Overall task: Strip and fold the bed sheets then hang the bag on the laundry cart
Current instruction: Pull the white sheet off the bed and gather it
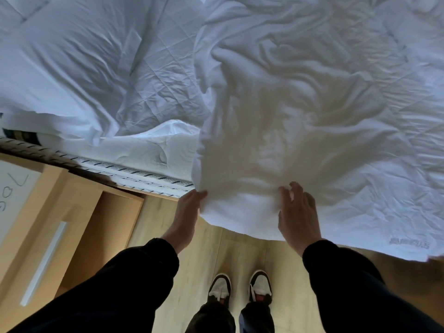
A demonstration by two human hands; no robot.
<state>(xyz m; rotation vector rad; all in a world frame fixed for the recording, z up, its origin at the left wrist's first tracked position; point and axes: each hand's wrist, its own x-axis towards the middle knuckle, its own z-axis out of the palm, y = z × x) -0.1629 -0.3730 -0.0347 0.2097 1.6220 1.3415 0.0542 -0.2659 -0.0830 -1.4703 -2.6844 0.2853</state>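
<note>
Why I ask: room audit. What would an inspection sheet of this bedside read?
Surface: bed, covered in rumpled white bedding; striped mattress edge exposed.
Job's things: white sheet bunched, hanging over the bed's side; nothing else of the job seen.
Clutter: nothing seen.
Grips: left hand pinches the sheet's fold; right hand touches the sheet, grip unclear.
Cables: nothing seen.
Surroundings: wooden floor, wooden cabinet, shoes.

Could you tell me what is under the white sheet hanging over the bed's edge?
Beside the sheet the striped mattress edge shows, and wooden floor lies below its overhanging hem. The bed under it is covered.
</note>
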